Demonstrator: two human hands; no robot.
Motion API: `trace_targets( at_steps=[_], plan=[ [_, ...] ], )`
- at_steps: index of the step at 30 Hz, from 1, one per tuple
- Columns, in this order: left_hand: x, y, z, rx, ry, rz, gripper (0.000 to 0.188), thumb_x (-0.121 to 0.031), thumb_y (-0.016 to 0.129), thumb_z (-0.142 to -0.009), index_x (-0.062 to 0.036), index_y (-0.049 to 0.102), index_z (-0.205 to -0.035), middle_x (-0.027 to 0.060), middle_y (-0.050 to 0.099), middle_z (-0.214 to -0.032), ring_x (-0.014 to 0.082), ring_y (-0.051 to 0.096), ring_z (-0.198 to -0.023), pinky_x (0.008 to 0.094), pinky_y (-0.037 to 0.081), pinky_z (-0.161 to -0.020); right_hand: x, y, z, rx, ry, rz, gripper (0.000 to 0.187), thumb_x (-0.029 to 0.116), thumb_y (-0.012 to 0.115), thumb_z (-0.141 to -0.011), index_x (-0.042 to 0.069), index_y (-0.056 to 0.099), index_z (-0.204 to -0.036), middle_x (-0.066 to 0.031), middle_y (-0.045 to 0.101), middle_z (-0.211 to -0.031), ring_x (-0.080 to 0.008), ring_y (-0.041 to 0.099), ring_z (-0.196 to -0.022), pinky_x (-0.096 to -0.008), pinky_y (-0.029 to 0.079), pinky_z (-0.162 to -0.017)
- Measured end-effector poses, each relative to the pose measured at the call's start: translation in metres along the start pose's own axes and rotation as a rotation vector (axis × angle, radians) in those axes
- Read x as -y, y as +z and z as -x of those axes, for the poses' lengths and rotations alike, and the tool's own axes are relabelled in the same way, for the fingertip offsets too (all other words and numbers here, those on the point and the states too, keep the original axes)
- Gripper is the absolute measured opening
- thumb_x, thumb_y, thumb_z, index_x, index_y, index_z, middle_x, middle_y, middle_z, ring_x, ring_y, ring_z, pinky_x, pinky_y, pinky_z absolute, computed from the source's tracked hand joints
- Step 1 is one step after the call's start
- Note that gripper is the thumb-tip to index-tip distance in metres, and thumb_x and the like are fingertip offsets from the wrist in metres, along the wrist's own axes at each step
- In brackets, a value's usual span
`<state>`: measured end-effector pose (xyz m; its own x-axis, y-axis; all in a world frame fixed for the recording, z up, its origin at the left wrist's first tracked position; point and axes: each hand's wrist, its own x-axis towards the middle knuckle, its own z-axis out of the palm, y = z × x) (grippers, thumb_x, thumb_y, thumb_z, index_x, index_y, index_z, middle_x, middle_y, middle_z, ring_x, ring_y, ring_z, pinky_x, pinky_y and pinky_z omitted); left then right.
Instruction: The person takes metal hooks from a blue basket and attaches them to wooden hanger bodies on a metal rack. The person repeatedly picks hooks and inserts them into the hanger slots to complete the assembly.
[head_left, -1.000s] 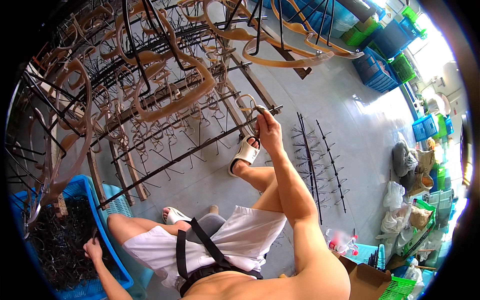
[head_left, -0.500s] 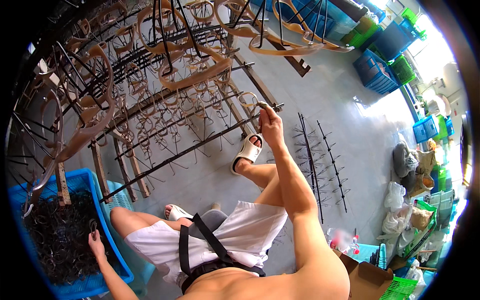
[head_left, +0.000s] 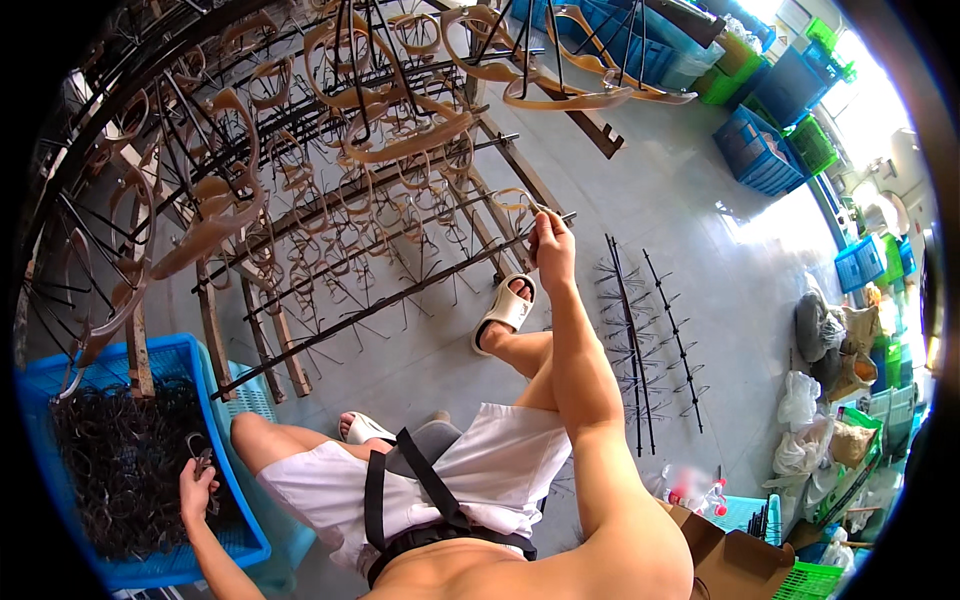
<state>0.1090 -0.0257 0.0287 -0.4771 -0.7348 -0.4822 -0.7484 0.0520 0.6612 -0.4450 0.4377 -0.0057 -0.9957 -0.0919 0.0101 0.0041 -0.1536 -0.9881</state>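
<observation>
My right hand (head_left: 552,243) is closed in a pinch at the end of a rack rod, on a brown eyeglass frame (head_left: 512,198). My left hand (head_left: 197,490) has its fingers closed on a dark eyeglass frame (head_left: 196,450), held above a blue basket (head_left: 258,548). A tangled heap of dark eyeglass frames (head_left: 115,470) fills that basket. In front of me, a rack (head_left: 350,318) of dark rods and prongs carries many brown frames in rows. Larger-looking brown frames (head_left: 420,135) hang closest to view across the top.
Two loose pronged rods (head_left: 628,345) lie on the grey floor to the right. An open cardboard box (head_left: 735,560) and a light blue basket (head_left: 745,512) stand at lower right. Bags (head_left: 800,440) and blue crates (head_left: 755,150) line the right side. My sandalled foot (head_left: 503,312) is near the rack.
The whole view has shifted slightly. My left hand has turned a little, and the dark frame in it now tilts and shows more clearly. My right hand stays at the rod's end.
</observation>
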Motion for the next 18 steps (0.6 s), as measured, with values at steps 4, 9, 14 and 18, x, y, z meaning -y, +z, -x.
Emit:
trace_targets(
  at_steps=[4,9,14,18],
  plan=[
    [-0.022,-0.002,0.015,-0.162,0.083,0.071,0.010,-0.012,0.056,-0.089,-0.0056,0.056,-0.097,0.0000,0.057,-0.078,0.0050,0.046,-0.057,0.0190,0.037,-0.050,0.015,0.001,0.006,-0.074,0.082,-0.073,0.022,0.024,0.049,-0.095,0.003,0.055,-0.095,-0.0051,0.053,-0.069,-0.0135,0.049,-0.052,-0.0267,0.039,-0.045],
    [-0.083,0.038,0.060,-0.086,0.273,0.804,0.022,-0.008,0.055,-0.087,-0.0021,0.057,-0.108,0.0062,0.059,-0.089,0.0084,0.051,-0.069,0.0195,0.041,-0.058,0.043,0.072,0.080,-0.220,-0.666,0.866,0.022,0.015,0.057,-0.086,-0.001,0.053,-0.100,-0.0164,0.051,-0.094,-0.0321,0.052,-0.084,-0.0378,0.043,-0.072],
    [-0.143,0.155,0.082,0.208,0.335,1.130,0.017,-0.008,0.059,-0.086,-0.0045,0.058,-0.103,0.0062,0.061,-0.083,0.0111,0.057,-0.068,0.0226,0.047,-0.062,0.033,0.173,0.224,0.918,-0.378,0.211,0.028,0.009,0.054,-0.088,-0.003,0.048,-0.113,-0.0136,0.051,-0.094,-0.0249,0.051,-0.082,-0.0340,0.043,-0.076],
    [-0.174,0.199,0.078,0.113,0.380,1.076,0.022,-0.015,0.063,-0.086,-0.0038,0.058,-0.104,0.0005,0.060,-0.086,0.0076,0.054,-0.069,0.0207,0.044,-0.063,0.024,0.195,0.265,0.764,-0.052,-0.133,0.029,0.006,0.047,-0.093,-0.002,0.047,-0.121,-0.0043,0.054,-0.073,-0.0124,0.051,-0.065,-0.0253,0.045,-0.062]
  ],
)
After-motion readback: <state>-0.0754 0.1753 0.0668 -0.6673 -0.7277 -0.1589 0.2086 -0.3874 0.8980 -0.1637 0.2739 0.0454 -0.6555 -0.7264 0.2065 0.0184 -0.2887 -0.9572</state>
